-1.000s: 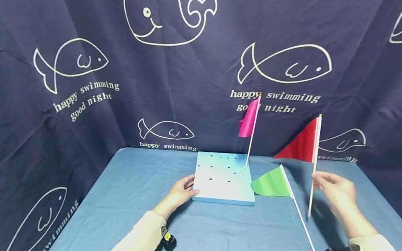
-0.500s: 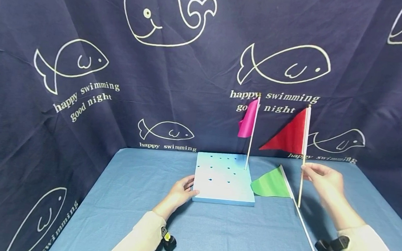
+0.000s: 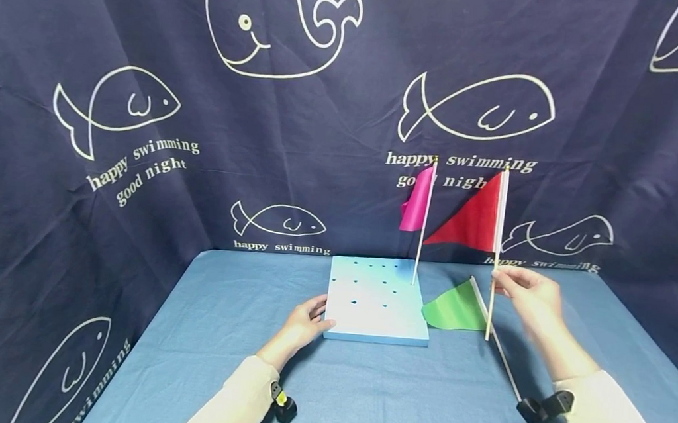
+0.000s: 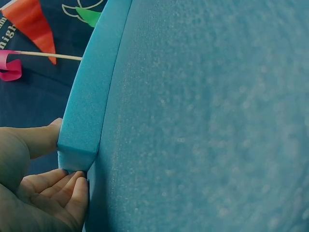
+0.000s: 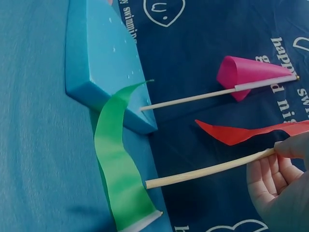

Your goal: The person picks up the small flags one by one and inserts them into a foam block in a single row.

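A light-blue foam block with several small holes lies on the table, and a magenta flag stands in it near its back right corner. At the block's left edge is my left hand; the left wrist view shows its thumb on the top face and its fingers against the side. My right hand pinches the stick of a red triangular flag, held upright to the right of the block. Behind that stick in the head view lies a green flag, its cloth beside the block's right edge.
A blue cloth covers the table. Behind it hangs a dark navy curtain printed with white fish, a whale and lettering. Each wrist wears a small black camera, and the right camera overlaps the end of the green flag's stick.
My right hand has carried the red flag leftward and a little away from me, toward the block, so its stick now crosses the green flag's. My left hand and the block have stayed put.
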Demonstrator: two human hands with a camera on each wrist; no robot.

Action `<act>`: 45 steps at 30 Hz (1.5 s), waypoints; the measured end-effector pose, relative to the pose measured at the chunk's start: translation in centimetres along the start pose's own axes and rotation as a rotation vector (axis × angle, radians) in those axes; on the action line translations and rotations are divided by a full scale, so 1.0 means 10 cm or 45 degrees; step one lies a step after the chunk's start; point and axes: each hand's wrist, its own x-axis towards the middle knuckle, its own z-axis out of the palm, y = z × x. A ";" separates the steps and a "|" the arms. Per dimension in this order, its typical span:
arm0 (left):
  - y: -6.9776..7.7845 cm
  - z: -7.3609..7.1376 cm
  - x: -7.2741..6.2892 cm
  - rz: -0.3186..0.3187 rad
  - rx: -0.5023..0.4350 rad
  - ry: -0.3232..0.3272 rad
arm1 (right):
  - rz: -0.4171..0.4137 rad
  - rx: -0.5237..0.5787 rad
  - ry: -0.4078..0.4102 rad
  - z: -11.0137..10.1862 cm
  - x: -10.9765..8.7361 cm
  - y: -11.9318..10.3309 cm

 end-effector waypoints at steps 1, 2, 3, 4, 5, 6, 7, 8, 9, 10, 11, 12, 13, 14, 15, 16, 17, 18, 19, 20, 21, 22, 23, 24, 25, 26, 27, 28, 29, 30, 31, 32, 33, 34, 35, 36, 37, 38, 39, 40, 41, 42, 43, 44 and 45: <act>0.00 0.00 0.00 0.001 -0.001 0.001 | -0.007 0.028 0.000 0.02 0.00 -0.01; 0.00 0.00 0.01 0.004 0.001 0.002 | -0.013 0.043 0.000 0.04 0.01 -0.01; -0.01 0.00 0.01 0.006 0.003 0.004 | -0.017 0.062 -0.001 0.05 0.01 -0.01; -0.01 0.00 0.02 0.006 0.004 0.006 | -0.025 0.069 -0.003 0.07 0.01 -0.02; -0.01 0.00 0.02 0.003 0.002 0.005 | -0.029 0.070 -0.005 0.08 0.02 -0.02; -0.01 0.00 0.02 0.000 0.002 0.004 | -0.035 0.078 -0.005 0.09 0.02 -0.02; -0.01 0.00 0.02 -0.007 -0.002 0.003 | -0.035 0.076 -0.007 0.10 0.03 -0.02; -0.02 -0.01 0.02 -0.009 0.000 0.002 | -0.037 0.070 -0.007 0.11 0.03 -0.02; -0.01 -0.01 0.02 -0.011 -0.001 0.001 | -0.040 0.063 -0.005 0.12 0.04 -0.02; -0.01 -0.01 0.02 -0.012 -0.001 0.000 | -0.044 0.054 -0.004 0.13 0.04 -0.02; -0.02 -0.01 0.02 -0.011 -0.001 -0.001 | -0.045 0.053 -0.002 0.14 0.05 -0.03; -0.02 -0.01 0.02 -0.009 0.002 -0.001 | -0.049 0.035 0.002 0.15 0.05 -0.03; -0.02 -0.01 0.02 -0.010 0.002 0.000 | -0.055 0.019 0.002 0.16 0.05 -0.04; -0.02 -0.01 0.02 -0.008 0.003 0.002 | -0.063 0.010 -0.001 0.17 0.05 -0.06; -0.01 -0.01 0.02 -0.010 0.002 0.005 | -0.071 0.001 -0.005 0.19 0.04 -0.07; -0.02 -0.01 0.02 -0.002 0.010 0.006 | -0.076 -0.002 -0.012 0.20 0.04 -0.09; -0.01 -0.02 0.02 -0.003 0.008 0.007 | -0.084 -0.009 -0.017 0.22 0.04 -0.10; -0.01 -0.02 0.02 -0.002 0.008 0.009 | -0.089 -0.014 -0.022 0.23 0.03 -0.12; -0.01 -0.02 0.01 -0.001 0.007 0.011 | -0.091 -0.002 -0.027 0.25 0.03 -0.13; -0.01 -0.02 0.01 0.003 0.008 0.011 | -0.088 0.006 -0.033 0.26 0.03 -0.14; -0.01 -0.02 0.01 0.006 0.010 0.011 | -0.087 0.008 -0.035 0.28 0.03 -0.15; -0.01 -0.02 0.00 0.010 0.012 0.011 | -0.083 0.020 -0.038 0.29 0.03 -0.16; -0.01 -0.02 0.00 0.005 0.005 0.014 | -0.082 0.025 -0.041 0.31 0.03 -0.17; -0.01 -0.02 0.00 0.008 0.010 0.016 | -0.079 0.035 -0.046 0.32 0.03 -0.17; -0.01 -0.02 0.00 0.009 0.015 0.017 | -0.076 0.044 -0.051 0.34 0.03 -0.18; -0.01 -0.02 -0.01 0.008 0.015 0.016 | -0.074 0.053 -0.058 0.36 0.04 -0.18; -0.02 -0.02 -0.01 0.005 0.014 0.016 | -0.073 0.061 -0.064 0.38 0.04 -0.18; -0.02 -0.02 -0.01 0.002 0.013 0.017 | -0.072 0.070 -0.069 0.40 0.04 -0.19; -0.02 -0.02 -0.01 0.000 0.011 0.016 | -0.078 0.073 -0.076 0.43 0.04 -0.19; -0.02 -0.01 -0.01 -0.002 0.010 0.015 | -0.080 0.090 -0.082 0.45 0.04 -0.19; -0.02 -0.01 -0.01 -0.002 0.007 0.011 | -0.085 0.104 -0.087 0.48 0.04 -0.20; -0.02 -0.01 -0.01 -0.005 0.001 0.008 | -0.089 0.118 -0.090 0.50 0.04 -0.21; -0.02 -0.01 0.00 -0.002 0.002 0.006 | -0.092 0.133 -0.094 0.53 0.04 -0.21; -0.02 -0.01 0.00 0.000 -0.001 0.003 | -0.094 0.155 -0.100 0.56 0.04 -0.22; -0.02 0.00 0.00 0.002 -0.001 0.000 | -0.095 0.177 -0.104 0.58 0.04 -0.22; -0.02 0.00 0.00 0.003 -0.003 -0.005 | -0.093 0.188 -0.104 0.60 0.04 -0.22; -0.02 0.00 0.00 0.005 -0.005 -0.008 | -0.090 0.200 -0.105 0.62 0.04 -0.23; -0.02 0.00 0.00 0.004 -0.009 -0.011 | -0.086 0.210 -0.105 0.63 0.04 -0.23; -0.01 0.00 0.00 0.006 -0.010 -0.011 | -0.083 0.219 -0.109 0.64 0.04 -0.22; -0.01 0.00 0.00 0.005 -0.014 -0.012 | -0.082 0.213 -0.108 0.65 0.04 -0.22; -0.01 0.00 0.00 0.013 -0.008 -0.012 | -0.082 0.206 -0.105 0.65 0.04 -0.22; -0.01 0.00 0.00 0.013 -0.011 -0.011 | -0.081 0.197 -0.104 0.66 0.04 -0.22; -0.01 0.00 0.00 0.015 -0.013 -0.009 | -0.077 0.203 -0.104 0.66 0.04 -0.22; -0.01 0.00 0.00 0.015 -0.015 -0.008 | -0.073 0.199 -0.104 0.67 0.04 -0.22; -0.01 0.00 0.00 0.015 -0.016 -0.007 | -0.070 0.198 -0.104 0.67 0.04 -0.22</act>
